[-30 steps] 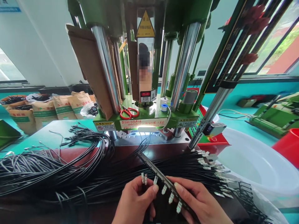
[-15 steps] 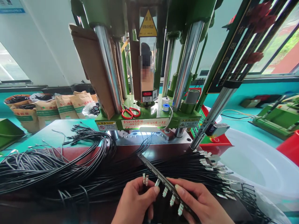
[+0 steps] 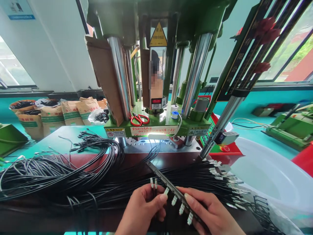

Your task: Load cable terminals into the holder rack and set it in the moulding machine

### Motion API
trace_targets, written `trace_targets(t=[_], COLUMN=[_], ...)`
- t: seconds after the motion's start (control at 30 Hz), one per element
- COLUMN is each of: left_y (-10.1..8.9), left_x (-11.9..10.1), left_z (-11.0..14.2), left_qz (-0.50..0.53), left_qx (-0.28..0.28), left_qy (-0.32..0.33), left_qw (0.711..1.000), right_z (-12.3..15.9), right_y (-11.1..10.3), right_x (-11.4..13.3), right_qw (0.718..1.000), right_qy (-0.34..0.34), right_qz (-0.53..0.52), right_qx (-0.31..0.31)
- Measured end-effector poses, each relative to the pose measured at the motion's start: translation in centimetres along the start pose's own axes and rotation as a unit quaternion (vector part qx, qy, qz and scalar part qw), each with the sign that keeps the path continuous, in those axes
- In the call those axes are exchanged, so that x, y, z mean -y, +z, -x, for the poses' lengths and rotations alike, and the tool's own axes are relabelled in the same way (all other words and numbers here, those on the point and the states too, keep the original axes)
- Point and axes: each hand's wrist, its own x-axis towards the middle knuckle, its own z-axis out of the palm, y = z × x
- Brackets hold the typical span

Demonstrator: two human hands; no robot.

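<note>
left hand (image 3: 144,209) pinching connectors (image 3: 153,182), right hand (image 3: 210,213) gripping fixture bar (image 3: 171,189)

Red scissors (image 3: 140,119) lie on the green press (image 3: 156,125), paper sacks (image 3: 70,112) behind.

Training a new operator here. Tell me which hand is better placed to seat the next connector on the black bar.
Left. The left hand already pinches two loose connectors beside the bar's free slots, while the right hand grips the black bar and probably must steady it.
</note>
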Motion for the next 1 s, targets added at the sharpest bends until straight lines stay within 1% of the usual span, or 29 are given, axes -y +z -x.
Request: trace_targets(t=[0.07, 0.13, 0.27, 0.33, 0.4, 0.47, 0.7, 0.83, 1.0], left_y=[-0.2, -0.2, 0.3, 0.5, 0.5, 0.5, 0.2, 0.3, 0.2], left_x=[-0.2, -0.3, 0.2, 0.6, 0.8, 1.0, 1.0, 0.8, 0.7], left_z=[0.1, 0.2, -0.2, -0.3, -0.4, -0.5, -0.5, -0.4, -0.7], left_qz=[0.054, 0.073, 0.042, 0.023, 0.003, -0.011, -0.038, -0.037, -0.036], left_qx=[-0.005, -0.020, -0.019, -0.028, -0.034, -0.029, -0.019, -0.030, -0.027], left_qy=[0.000, 0.003, -0.001, -0.005, -0.003, -0.003, -0.012, -0.002, -0.016], left_qw=[0.999, 0.997, 0.999, 0.999, 0.999, 1.000, 0.999, 0.999, 0.999], right_z=[0.3, 0.5, 0.5, 0.3, 0.2, 0.3, 0.6, 0.5, 0.3], right_y=[-0.5, -0.9, -1.2, -1.1, -1.1, -1.0, -0.9, -1.0, -1.2], right_x=[0.0, -0.2, -0.7, -0.8, -0.9, -1.0, -0.6, -0.6, -0.7], right_qw=[1.000, 1.000, 1.000, 1.000, 1.000, 1.000, 1.000, 1.000, 1.000], right_qy=[0.010, 0.007, 0.005, 0.009, 0.011, 0.013, 0.021, 0.011, -0.001], right_qz=[-0.005, -0.004, 0.008, 0.010, 0.004, -0.007, -0.011, -0.004, 0.010], right_qx=[-0.012, -0.017, -0.006, -0.006, -0.009, -0.006, -0.017, 0.001, 0.017])
